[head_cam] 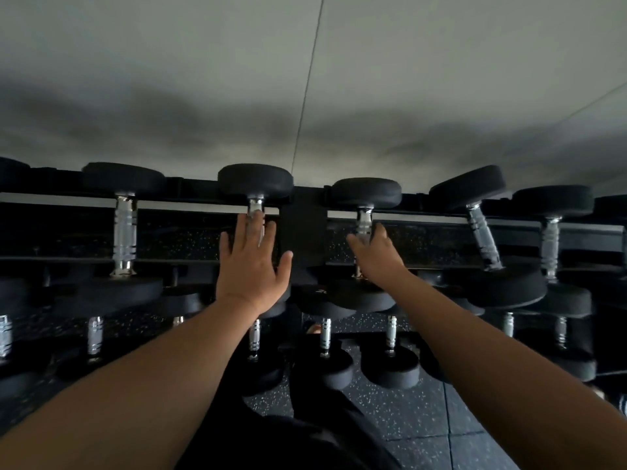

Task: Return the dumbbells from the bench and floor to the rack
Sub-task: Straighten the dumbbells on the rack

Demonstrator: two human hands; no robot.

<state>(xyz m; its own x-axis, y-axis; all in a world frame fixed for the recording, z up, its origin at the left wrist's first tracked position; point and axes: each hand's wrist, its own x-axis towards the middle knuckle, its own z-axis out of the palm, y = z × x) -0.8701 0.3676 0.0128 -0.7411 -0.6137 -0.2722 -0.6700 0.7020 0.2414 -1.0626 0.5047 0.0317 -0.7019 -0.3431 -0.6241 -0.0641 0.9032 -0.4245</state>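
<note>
A black dumbbell rack (303,228) runs across the view against a pale wall. Several black dumbbells with chrome handles lie on its top tier. My left hand (252,262) is spread flat with fingers apart over the handle of the centre-left dumbbell (255,180), covering most of that handle. My right hand (378,254) lies over the handle of the centre-right dumbbell (366,193), thumb stretched out to the left and fingers loosely curved, not clasped round it. Both dumbbells rest in the rack.
More dumbbells fill the top tier: one at the left (124,232), a tilted one (483,232) and another (551,239) at the right. Smaller dumbbells (390,354) sit on the lower tier. Speckled black rubber floor (417,418) lies below.
</note>
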